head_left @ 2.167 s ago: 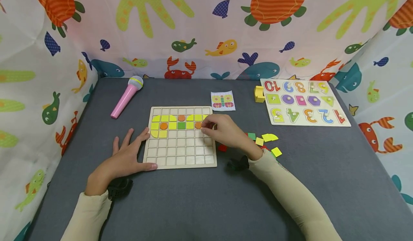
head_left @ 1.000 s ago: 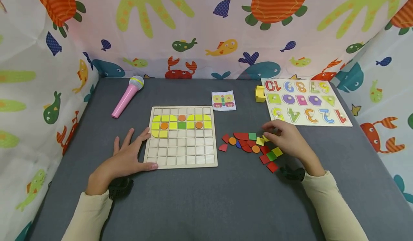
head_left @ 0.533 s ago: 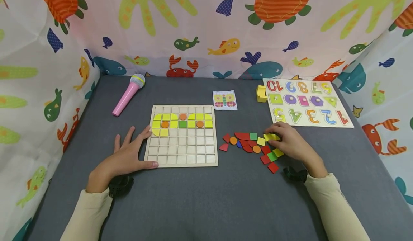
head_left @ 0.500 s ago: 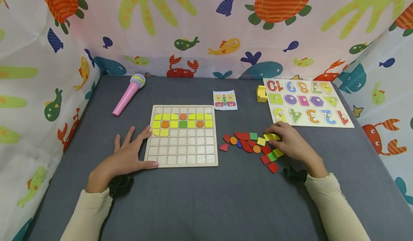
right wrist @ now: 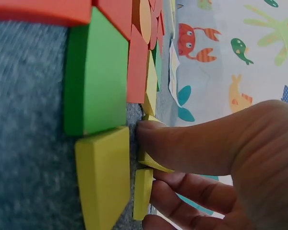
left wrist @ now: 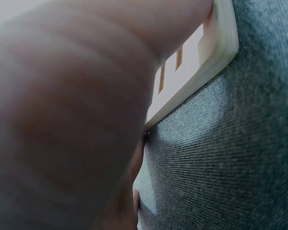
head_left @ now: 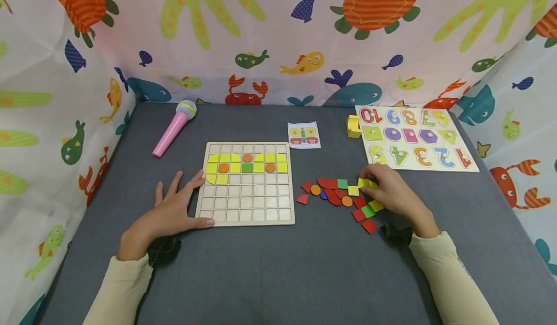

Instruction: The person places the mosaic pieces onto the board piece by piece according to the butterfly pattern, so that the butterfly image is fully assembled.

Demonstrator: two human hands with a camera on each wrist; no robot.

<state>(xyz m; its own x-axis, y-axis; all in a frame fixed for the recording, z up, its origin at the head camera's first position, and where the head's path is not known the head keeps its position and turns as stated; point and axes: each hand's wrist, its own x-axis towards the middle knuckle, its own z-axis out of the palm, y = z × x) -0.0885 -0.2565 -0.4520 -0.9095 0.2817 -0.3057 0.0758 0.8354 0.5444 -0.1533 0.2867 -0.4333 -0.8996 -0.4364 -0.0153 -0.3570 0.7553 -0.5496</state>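
In the head view my left hand [head_left: 174, 214] is spread at the left side of a wooden grid board [head_left: 248, 201]. Its thumb rests on the near left corner and its index fingertip touches the left edge. Yellow tiles, orange discs and a green square tile [head_left: 247, 168] fill part of the board's upper rows. To the right, my right hand [head_left: 393, 189] is over the loose tiles, thumb and fingers pinching a yellow tile [right wrist: 156, 163] with a curved edge. A second yellow tile [right wrist: 143, 194] lies by the curled fingers in the right wrist view.
Loose red tiles [head_left: 327, 183], orange discs [head_left: 346, 201] and green tiles [head_left: 368, 211] lie right of the board. Behind are a butterfly pattern card [head_left: 303, 135], a pink toy microphone [head_left: 174, 129], a yellow block [head_left: 353, 126] and a number puzzle board [head_left: 417, 139].
My right hand has left the orange disc on the board's right side and moved right to the loose tiles, where it took hold of a yellow tile. The left hand has stayed put.
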